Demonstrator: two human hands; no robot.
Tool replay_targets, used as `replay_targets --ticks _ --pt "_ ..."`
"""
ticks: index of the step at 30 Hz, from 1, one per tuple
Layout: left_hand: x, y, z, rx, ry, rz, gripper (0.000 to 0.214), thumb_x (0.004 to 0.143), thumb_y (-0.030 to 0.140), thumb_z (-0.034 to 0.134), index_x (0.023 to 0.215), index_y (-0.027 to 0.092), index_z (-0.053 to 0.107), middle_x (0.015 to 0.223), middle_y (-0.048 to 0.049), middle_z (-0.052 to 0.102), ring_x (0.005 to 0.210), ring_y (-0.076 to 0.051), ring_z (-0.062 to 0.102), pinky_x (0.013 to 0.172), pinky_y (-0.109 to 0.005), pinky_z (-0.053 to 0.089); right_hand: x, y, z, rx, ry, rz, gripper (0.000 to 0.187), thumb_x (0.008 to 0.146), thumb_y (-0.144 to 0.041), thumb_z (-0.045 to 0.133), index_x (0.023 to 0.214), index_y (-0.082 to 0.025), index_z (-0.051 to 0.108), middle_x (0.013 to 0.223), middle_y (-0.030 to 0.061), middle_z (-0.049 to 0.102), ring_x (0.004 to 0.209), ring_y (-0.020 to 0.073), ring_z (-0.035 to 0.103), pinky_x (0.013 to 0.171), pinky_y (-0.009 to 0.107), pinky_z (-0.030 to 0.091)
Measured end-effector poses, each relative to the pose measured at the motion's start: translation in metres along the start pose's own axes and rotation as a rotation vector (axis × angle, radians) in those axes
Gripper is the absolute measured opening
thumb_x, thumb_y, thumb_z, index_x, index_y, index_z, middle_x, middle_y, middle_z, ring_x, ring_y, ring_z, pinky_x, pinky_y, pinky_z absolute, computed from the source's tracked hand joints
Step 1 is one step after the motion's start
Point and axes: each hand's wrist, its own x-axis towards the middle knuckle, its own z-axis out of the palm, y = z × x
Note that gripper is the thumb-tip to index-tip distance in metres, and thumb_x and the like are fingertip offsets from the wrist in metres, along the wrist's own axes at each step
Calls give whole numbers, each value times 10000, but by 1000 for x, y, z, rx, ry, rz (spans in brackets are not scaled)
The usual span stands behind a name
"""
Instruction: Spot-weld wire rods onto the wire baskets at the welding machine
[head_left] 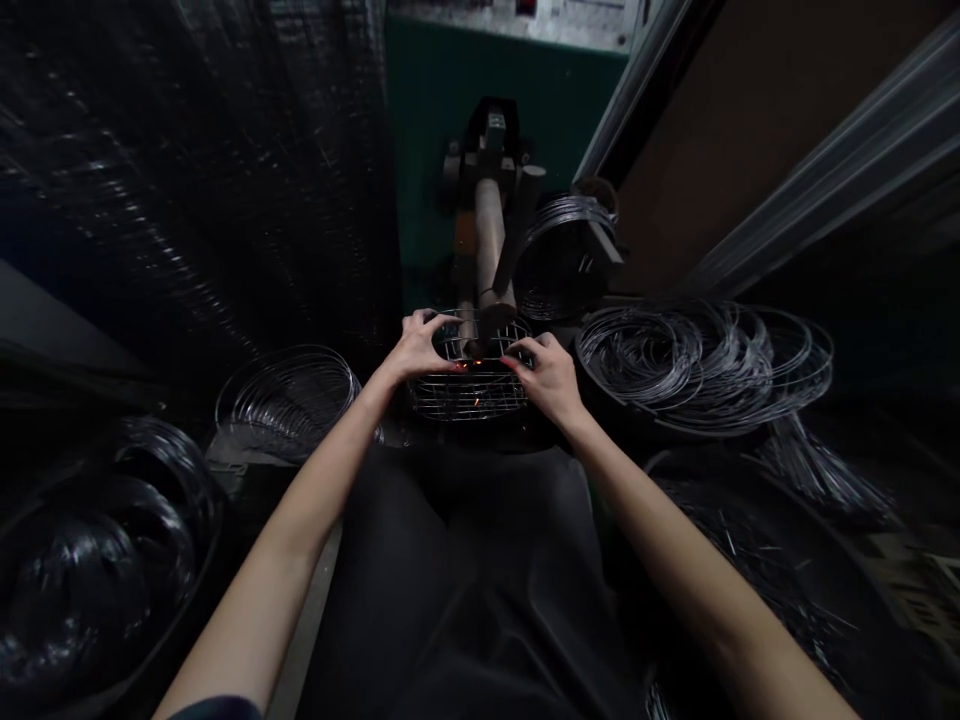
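A round wire basket (471,408) with a grid of thin metal rods sits in front of me, under the arms of a spot welding machine (493,235). My left hand (417,348) is closed on the basket's left side, thumb and fingers bent around the wires. On the opposite side my right hand (550,378) pinches the basket's wires with thumb and forefinger. Small orange sparks glow between the two hands, close to the electrode tip. The lower electrode is partly hidden by the wires.
Wire rings (697,360) lie heaped at the right, with a bundle of straight rods (821,465) below them. A dark tub (817,540) holds short rods. More wire rings (292,395) stand at the left, near wire coils (82,570). A dark plastic curtain (195,180) hangs left.
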Motion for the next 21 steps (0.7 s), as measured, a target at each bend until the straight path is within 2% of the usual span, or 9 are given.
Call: replay_targets --ticks 2,5,7,10,13,17,19,21 --pt "-9 -6 0 -35 9 13 1039 471 500 890 1376 309 415 1394 -116 261 1316 -401 259 1087 -599 275 -9 2 -16 59 40 37 366 920 -469 442 889 -218 707 850 55 583 757 180 564 724 304 457" --pt "-27 -25 0 -96 3 33 1258 444 573 875 1472 309 199 1499 -148 102 1383 -433 127 1093 -634 231 -29 6 -47 124 11 121 511 963 -512 288 892 -222 702 905 68 626 891 201 587 845 331 446" --pt "-37 -39 2 -128 -3 40 1300 451 581 867 1485 274 142 1510 -169 94 1397 -428 111 1106 -628 215 -44 9 -65 137 -26 178 578 958 -560 242 855 -220 697 909 69 650 926 210 592 869 339 440" --pt "-42 -55 9 -176 36 70 1281 486 529 867 1485 229 123 1485 -188 186 1391 -399 183 1123 -592 222 -66 13 -80 210 -119 277 621 942 -611 221 840 -200 676 797 59 658 781 191 616 742 313 477" --pt "-40 -58 14 -196 93 85 1246 501 463 869 1479 214 138 1452 -191 254 1374 -386 240 1119 -579 241 -89 20 -82 307 -307 315 534 937 -585 295 895 -192 654 747 38 658 684 171 622 654 291 495" --pt "-40 -54 14 -212 113 79 1238 497 432 869 1475 202 148 1450 -199 253 1373 -386 244 1121 -578 234 -127 41 -68 263 -554 195 252 876 -410 506 958 -223 655 938 49 709 883 212 666 801 352 523" --pt "-43 -53 13 -237 106 77 1233 505 446 865 1476 200 145 1460 -199 234 1381 -375 237 1135 -566 212 -147 58 -54 211 -595 155 198 855 -332 507 925 -238 667 938 52 724 882 225 680 805 377 535" --pt "-45 -55 11 -275 68 72 1265 500 475 867 1483 223 111 1485 -192 186 1400 -365 208 1146 -558 192 -166 73 -40 155 -563 174 197 844 -302 484 852 -246 673 875 51 733 831 236 696 765 386 553"
